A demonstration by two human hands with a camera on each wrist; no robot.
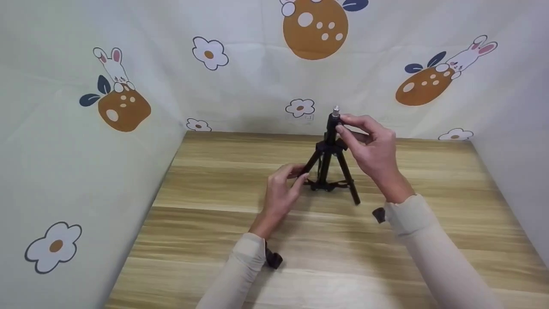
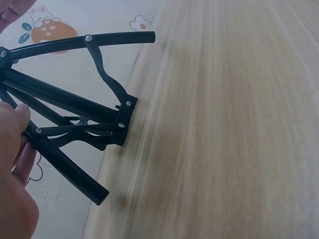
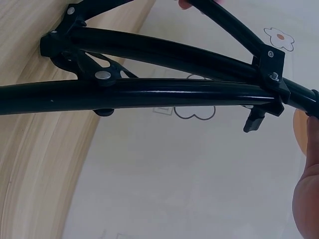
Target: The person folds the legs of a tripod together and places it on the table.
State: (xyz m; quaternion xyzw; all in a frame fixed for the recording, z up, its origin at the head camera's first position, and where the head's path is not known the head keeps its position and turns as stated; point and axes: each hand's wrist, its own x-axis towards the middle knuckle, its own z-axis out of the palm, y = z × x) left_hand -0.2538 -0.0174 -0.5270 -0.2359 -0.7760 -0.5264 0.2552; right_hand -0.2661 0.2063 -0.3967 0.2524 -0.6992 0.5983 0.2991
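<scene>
A small black tripod (image 1: 326, 167) stands upright with its legs spread, a silver screw tip (image 1: 336, 111) at its top. My left hand (image 1: 282, 191) pinches one of its legs between thumb and fingers; in the left wrist view that leg (image 2: 70, 167) runs out past the thumb. Higher up, my right hand (image 1: 375, 148) pinches the black upper column just below the screw tip. Metal braces (image 2: 104, 74) join the legs to the central tube. A small black knob (image 3: 254, 119) juts from the leg collar in the right wrist view, where only part of the right hand (image 3: 309, 194) shows.
The tripod is on a wood-grain table (image 1: 206, 240). Pale cloth walls (image 1: 248, 86) printed with oranges, rabbits and flowers rise behind it and on both sides. Black wrist mounts (image 1: 273, 259) stick out from under both sleeves.
</scene>
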